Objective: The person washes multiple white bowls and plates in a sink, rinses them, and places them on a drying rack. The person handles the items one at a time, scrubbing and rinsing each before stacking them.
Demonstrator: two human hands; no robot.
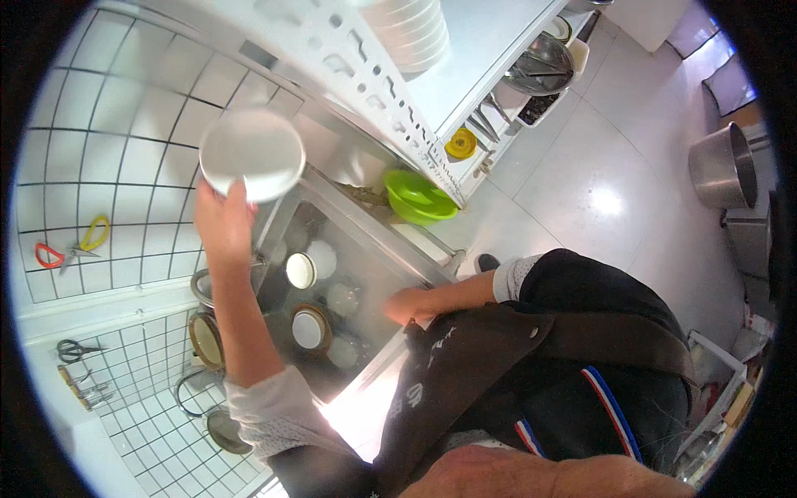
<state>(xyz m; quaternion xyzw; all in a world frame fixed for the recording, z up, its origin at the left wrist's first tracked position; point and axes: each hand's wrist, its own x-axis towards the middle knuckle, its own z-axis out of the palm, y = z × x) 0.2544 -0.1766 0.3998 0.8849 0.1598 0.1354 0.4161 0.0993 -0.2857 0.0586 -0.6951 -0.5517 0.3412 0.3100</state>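
Note:
My left hand [225, 215] grips a white round bowl [252, 152] by its near rim, the thumb over the edge. The bowl is raised beside the tiled wall. Below it lies a metal sink [367, 249] with cloudy water. Several pale dishes sit in the sink, among them a small white bowl [301, 271] and a white dish [308, 330] in a brown-rimmed one [325, 343]. At the sink's near side, low by my apron [448, 373], is my right hand [408, 305]. Its fingertips are blurred, and I cannot tell whether they hold anything.
A white shelf unit [498, 50] carries a stack of white dishes [414, 34]. Beneath it sits a green plastic basin [418, 198]. Scissors [73, 249] and strainers [207, 339] hang along the tiled wall [149, 155]. A steel pot [719, 168] stands across the floor.

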